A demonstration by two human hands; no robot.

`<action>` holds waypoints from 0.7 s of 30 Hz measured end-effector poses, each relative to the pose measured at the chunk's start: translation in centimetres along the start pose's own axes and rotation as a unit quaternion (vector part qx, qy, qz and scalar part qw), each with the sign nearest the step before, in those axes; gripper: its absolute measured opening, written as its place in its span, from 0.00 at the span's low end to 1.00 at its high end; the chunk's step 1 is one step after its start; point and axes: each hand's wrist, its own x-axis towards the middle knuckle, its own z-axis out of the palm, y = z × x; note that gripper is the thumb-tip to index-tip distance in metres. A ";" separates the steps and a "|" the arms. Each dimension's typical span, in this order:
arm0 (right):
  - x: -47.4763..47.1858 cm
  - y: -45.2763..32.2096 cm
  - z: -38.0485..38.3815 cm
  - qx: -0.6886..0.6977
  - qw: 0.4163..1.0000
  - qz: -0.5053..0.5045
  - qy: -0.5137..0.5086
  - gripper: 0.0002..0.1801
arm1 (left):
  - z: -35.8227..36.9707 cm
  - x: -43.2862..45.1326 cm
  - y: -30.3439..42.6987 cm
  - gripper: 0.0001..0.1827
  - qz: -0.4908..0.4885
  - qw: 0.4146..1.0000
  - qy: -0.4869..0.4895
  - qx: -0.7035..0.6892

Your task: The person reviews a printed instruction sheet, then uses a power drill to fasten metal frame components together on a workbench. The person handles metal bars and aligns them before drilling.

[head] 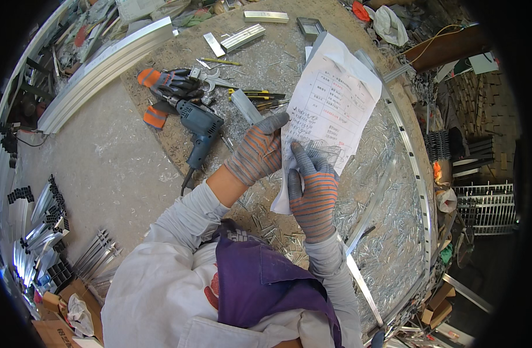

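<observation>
My left hand [258, 150], in a grey and orange striped work glove, grips the left edge of a paper sheet [324, 95] with its thumb on top. The sheet bears a printed table, handwriting and a drawing; its far corner is creased. My right hand [316, 191], gloved the same way, lies over the sheet's lower part, index finger extended on the page. Whether it also grips the paper I cannot tell. Left of the hands, a blue-grey power drill [200, 122] lies on the worktable [270, 43] beside orange and grey gloves [170, 82].
Beyond the drill lie utility knives [257, 94], a pencil [221, 61] and short metal profiles [243, 38]. Rivets and metal bits [379, 213] litter the right side. A perforated metal strip [407, 148] runs along the right edge. Long aluminium profiles [109, 74] stand at left.
</observation>
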 end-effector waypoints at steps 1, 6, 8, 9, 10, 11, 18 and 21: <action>0.0 0.0 0.0 -0.002 1.000 0.001 -0.001 0.28 | 0.0 0.0 0.0 0.24 0.001 1.000 0.001 -0.001; 0.1 -0.1 -0.2 0.021 1.000 -0.010 0.008 0.27 | -0.2 0.1 0.1 0.24 0.003 1.000 0.017 0.018; 0.1 -0.2 -0.2 0.031 0.999 -0.021 0.014 0.26 | -0.2 0.2 0.1 0.24 -0.003 1.000 0.016 0.005; 0.0 -0.1 -0.2 0.029 0.999 -0.028 0.021 0.25 | -0.3 0.2 0.2 0.23 -0.008 1.000 0.012 -0.005; 0.0 0.0 -0.1 0.027 0.999 -0.035 0.029 0.25 | -0.4 0.2 0.3 0.22 -0.014 1.000 0.009 -0.016; -0.1 0.0 -0.1 0.018 0.999 -0.022 0.018 0.24 | -0.7 0.3 0.4 0.22 -0.016 1.000 0.024 -0.009; -0.8 0.5 -0.6 0.043 0.998 0.003 0.041 0.20 | -1.3 0.1 0.5 0.22 -0.026 0.998 0.050 0.031; -0.7 1.0 -0.7 0.048 0.996 -0.010 0.069 0.19 | -1.4 0.0 0.4 0.23 -0.015 0.997 0.050 0.052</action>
